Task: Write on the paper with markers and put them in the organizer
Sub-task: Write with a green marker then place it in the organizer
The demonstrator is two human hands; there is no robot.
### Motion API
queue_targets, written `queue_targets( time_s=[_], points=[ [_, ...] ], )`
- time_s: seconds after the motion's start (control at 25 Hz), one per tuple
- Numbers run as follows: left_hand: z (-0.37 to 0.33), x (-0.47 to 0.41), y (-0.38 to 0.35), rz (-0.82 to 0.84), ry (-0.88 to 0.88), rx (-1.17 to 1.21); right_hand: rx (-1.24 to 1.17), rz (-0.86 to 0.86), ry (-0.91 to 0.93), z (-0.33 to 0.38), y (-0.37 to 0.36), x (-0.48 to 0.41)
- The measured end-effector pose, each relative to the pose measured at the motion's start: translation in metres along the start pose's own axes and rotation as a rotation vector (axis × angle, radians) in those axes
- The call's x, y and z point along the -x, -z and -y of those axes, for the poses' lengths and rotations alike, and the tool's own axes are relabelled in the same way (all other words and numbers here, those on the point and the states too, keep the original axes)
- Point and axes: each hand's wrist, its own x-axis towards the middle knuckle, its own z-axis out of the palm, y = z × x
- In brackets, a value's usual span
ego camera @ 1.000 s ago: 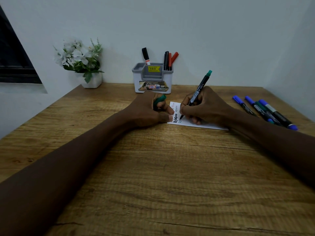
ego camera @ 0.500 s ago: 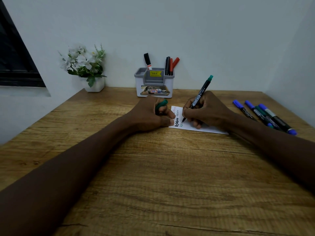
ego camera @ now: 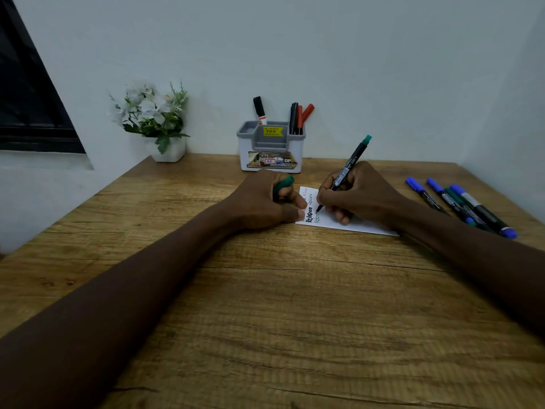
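Note:
A small white paper (ego camera: 327, 221) with several written lines lies on the wooden table (ego camera: 265, 305). My right hand (ego camera: 358, 194) grips a green marker (ego camera: 349, 166), its tip touching the paper. My left hand (ego camera: 265, 202) curls round the green cap (ego camera: 283, 184), and its fingertips rest on the paper's left edge. Behind the hands, a grey-and-white organizer (ego camera: 271, 149) stands by the wall. It holds a black marker (ego camera: 259, 110) on its left and black and red markers (ego camera: 299, 116) on its right.
Several blue and green markers (ego camera: 460, 205) lie on the table at the right, near the side wall. A white pot of white flowers (ego camera: 156, 122) stands at the back left corner. A dark window frame (ego camera: 32, 98) is at the far left.
The marker tip has shifted slightly along the bottom green line on the paper. The camera tilted a little, so the whole scene sits lower in the view. The left hand has not moved.

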Motion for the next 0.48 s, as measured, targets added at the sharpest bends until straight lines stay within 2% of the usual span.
queue_targets(
  time_s=[0.48],
  points=[
    [0.0021, -0.0023, -0.0005, 0.006, -0.002, -0.046, -0.027, -0.011, -0.024, -0.0045, 0.0010, -0.0040]
  ],
)
